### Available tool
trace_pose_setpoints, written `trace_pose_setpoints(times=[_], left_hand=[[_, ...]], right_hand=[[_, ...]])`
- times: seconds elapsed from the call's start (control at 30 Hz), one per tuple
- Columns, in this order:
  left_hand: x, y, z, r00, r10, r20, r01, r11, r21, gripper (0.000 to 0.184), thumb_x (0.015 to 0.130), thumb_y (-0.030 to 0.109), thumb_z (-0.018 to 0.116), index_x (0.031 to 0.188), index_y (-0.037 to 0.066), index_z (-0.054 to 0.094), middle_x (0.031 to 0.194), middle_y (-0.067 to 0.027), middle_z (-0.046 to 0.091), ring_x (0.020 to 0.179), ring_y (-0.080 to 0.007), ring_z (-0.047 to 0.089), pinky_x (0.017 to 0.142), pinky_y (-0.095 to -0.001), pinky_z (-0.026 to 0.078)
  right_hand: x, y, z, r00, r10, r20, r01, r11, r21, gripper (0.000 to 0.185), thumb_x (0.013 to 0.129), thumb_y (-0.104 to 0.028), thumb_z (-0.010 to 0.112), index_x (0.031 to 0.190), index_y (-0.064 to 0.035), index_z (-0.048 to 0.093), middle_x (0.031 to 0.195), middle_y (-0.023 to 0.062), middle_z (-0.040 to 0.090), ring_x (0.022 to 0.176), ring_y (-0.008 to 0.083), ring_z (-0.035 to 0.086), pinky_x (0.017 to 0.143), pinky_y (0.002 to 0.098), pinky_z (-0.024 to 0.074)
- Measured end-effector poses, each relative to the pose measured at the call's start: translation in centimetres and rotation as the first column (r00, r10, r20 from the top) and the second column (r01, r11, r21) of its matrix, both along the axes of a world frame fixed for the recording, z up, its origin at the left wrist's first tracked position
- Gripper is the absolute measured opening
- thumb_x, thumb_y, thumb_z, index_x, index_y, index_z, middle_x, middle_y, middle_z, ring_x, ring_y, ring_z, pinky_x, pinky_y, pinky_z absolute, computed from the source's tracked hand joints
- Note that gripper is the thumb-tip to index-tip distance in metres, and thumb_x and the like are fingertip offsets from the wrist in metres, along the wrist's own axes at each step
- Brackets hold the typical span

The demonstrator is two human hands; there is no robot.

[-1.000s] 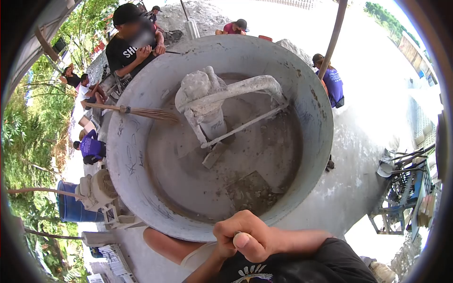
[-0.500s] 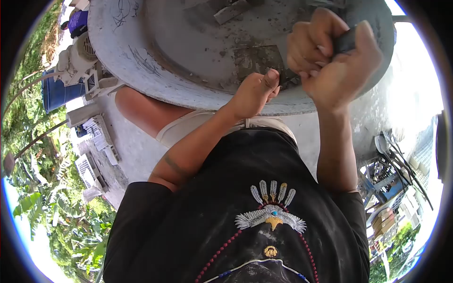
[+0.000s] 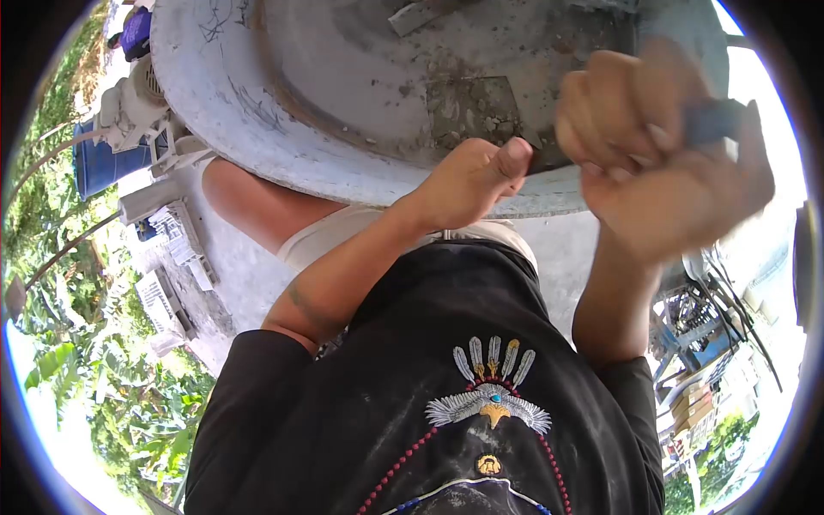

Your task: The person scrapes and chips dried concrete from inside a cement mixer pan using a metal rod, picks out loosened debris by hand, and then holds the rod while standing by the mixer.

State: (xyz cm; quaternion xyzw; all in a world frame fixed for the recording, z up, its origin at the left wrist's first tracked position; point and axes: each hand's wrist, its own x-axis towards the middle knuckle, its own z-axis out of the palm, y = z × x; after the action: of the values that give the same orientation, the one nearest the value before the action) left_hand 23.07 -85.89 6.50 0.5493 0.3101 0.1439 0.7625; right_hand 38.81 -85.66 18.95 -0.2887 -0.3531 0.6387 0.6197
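Note:
My right hand (image 3: pixel 661 163), smeared by motion, is raised over the right rim of a large round grey basin (image 3: pixel 249 142). Its fingers are curled, and a small dark block (image 3: pixel 712 122) sticks out between the fingers and the thumb. Lower and to the left, my left hand (image 3: pixel 476 180) is at the near rim with its fingers curled and thumb on top. Whatever it may hold is hidden. Just beyond it, a square, dirt-crusted patch (image 3: pixel 472 107) lies on the basin floor.
Crumbs and a grey strip (image 3: pixel 421 15) lie in the basin. At left are a dusty motor (image 3: pixel 129 112), a blue container (image 3: pixel 103 163) and plants (image 3: pixel 112 429). Tools and cluttered items (image 3: pixel 699 326) are at right, on the far side of my right arm.
My right hand has moved right and slightly down with the dark block, away from my left hand. The left hand has stayed nearly in place.

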Motion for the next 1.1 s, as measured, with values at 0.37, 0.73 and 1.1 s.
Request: trace_pose_setpoints(times=[0.37,0.73,1.1], left_hand=[[-2.0,-0.9,-1.6,0.999,0.052,-0.01,-0.051,0.995,0.091,0.077,0.094,0.077,0.024,0.063,0.008,0.039,0.058,0.004,0.031,0.056,-0.0103,0.026,0.05,-0.0308,0.023],[-2.3,-0.5,1.8,0.938,0.126,0.322,-0.18,0.973,0.145,0.079,0.086,0.083,0.036,0.075,0.007,0.051,0.072,0.0025,0.043,0.064,-0.0083,0.035,0.055,-0.0259,0.027],[-4.0,-1.9,-6.8,0.958,0.214,0.193,-0.218,0.976,0.001,0.071,0.092,0.075,0.042,0.076,0.006,0.05,0.068,0.0057,0.039,0.061,-0.0064,0.03,0.055,-0.0263,0.023]], right_hand=[[-0.9,-0.4,-2.8,0.997,0.063,0.042,-0.068,0.991,0.118,0.056,0.095,-0.062,0.02,0.071,-0.0146,0.036,0.055,-0.0008,0.033,0.048,0.0101,0.024,0.046,0.0287,0.0207],[-4.1,-0.2,-1.2,0.944,0.082,0.318,-0.153,0.967,0.205,0.053,0.101,-0.041,0.028,0.064,-0.0046,0.038,0.057,0.001,0.035,0.053,0.0146,0.032,0.05,0.0317,0.0295],[-4.9,0.1,-2.4,0.966,0.058,0.253,-0.069,0.997,0.036,0.057,0.102,-0.049,0.029,0.066,-0.0057,0.039,0.059,-0.0023,0.033,0.052,0.0094,0.029,0.048,0.0286,0.0264]])
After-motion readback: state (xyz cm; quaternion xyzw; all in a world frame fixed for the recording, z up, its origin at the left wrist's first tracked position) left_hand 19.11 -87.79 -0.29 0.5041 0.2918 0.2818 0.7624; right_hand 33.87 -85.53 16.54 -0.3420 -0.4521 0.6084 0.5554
